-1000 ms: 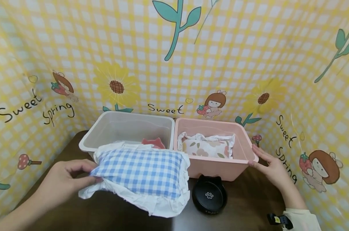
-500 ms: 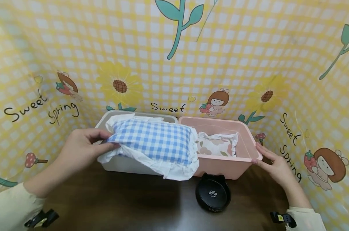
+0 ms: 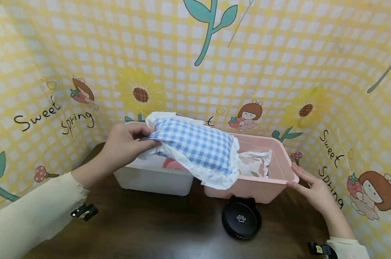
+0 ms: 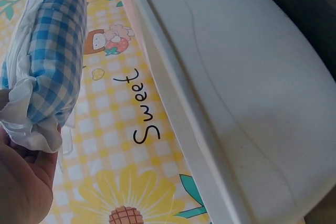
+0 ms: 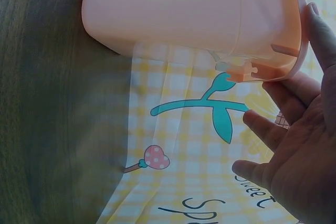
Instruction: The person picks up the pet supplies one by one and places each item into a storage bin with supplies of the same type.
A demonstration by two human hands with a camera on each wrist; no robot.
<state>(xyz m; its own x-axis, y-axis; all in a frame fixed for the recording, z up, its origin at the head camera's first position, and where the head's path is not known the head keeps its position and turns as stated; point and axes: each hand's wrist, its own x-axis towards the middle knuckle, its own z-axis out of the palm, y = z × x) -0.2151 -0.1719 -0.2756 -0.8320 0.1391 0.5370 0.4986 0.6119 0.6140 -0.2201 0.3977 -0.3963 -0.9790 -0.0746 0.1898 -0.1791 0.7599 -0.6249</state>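
Note:
In the head view my left hand (image 3: pixel 127 142) pinches one corner of a small blue-and-white checked pillow (image 3: pixel 195 144) with a white ruffled edge. The pillow hangs over the gap between two bins, its right end overlapping the pink bin (image 3: pixel 253 189). In the left wrist view the checked pillow (image 4: pixel 58 51) is above the bin rims. My right hand (image 3: pixel 315 190) holds the pink bin's right front corner, thumb on one side of the rim and fingers on the other; its other fingers spread apart in the right wrist view. A floral pillow (image 3: pixel 251 165) lies inside the pink bin.
A pale grey bin (image 3: pixel 156 180) stands left of the pink one, with a pink-red dish (image 3: pixel 173 164) inside. A black cat-eared bowl (image 3: pixel 242 218) with a paw print sits before the pink bin on the dark table (image 3: pixel 169 223). Checked cloth (image 3: pixel 169 54) hangs behind.
My left hand has carried the checked pillow up and to the right, from in front of the grey bin to over the gap between bins. The right hand stays at the pink bin's corner.

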